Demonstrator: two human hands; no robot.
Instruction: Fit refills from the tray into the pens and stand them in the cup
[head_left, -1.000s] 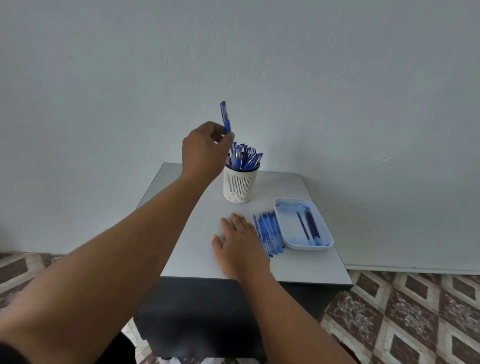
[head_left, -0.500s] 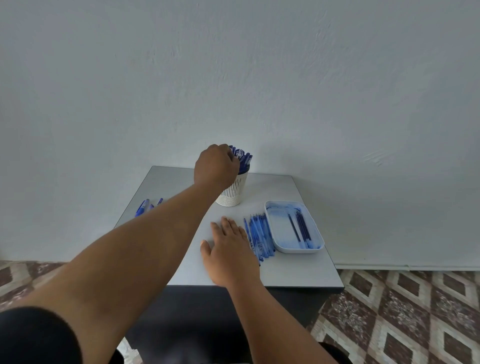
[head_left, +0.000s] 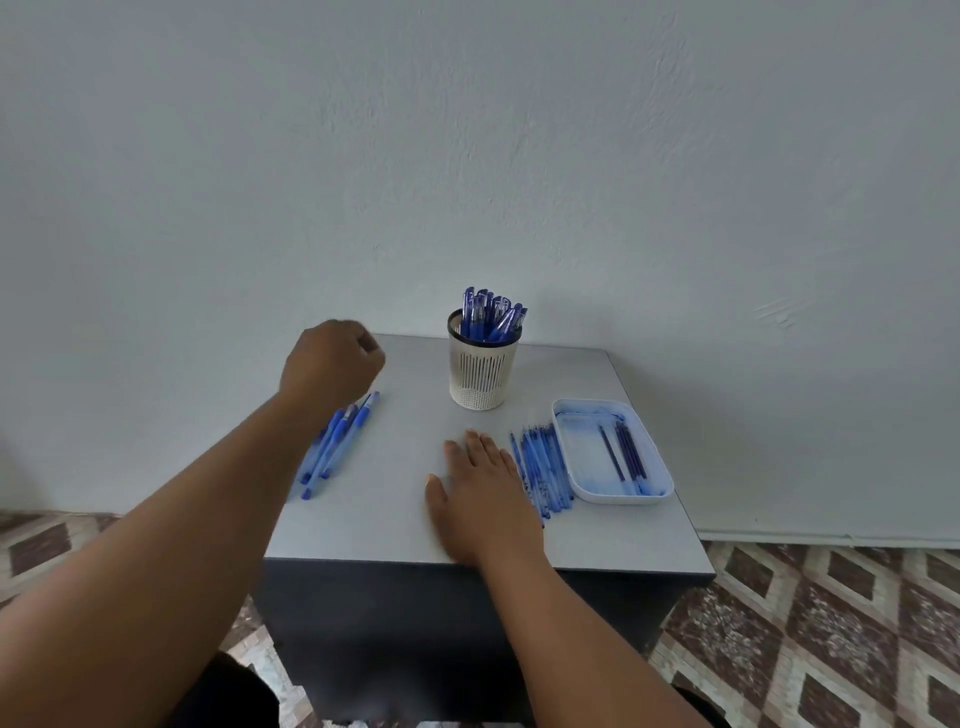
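Note:
A white slotted cup (head_left: 483, 371) stands at the back middle of the grey table (head_left: 395, 525), with several blue pens (head_left: 491, 314) upright in it. My left hand (head_left: 327, 364) hovers left of the cup, fingers curled, holding nothing, above a few blue pens (head_left: 340, 439) lying on the table's left side. My right hand (head_left: 480, 493) lies flat on the table, fingers apart. Just to its right is a row of several blue pen parts (head_left: 540, 465). The white tray (head_left: 582, 470) at the right holds a few dark refills (head_left: 623, 457).
The table stands against a plain white wall (head_left: 467, 156). Its front and side edges drop to a patterned tile floor (head_left: 831, 623).
My left hand put the pen into the cup, let go and drew back to the left. The right hand stayed flat on the table. The camera view shifted.

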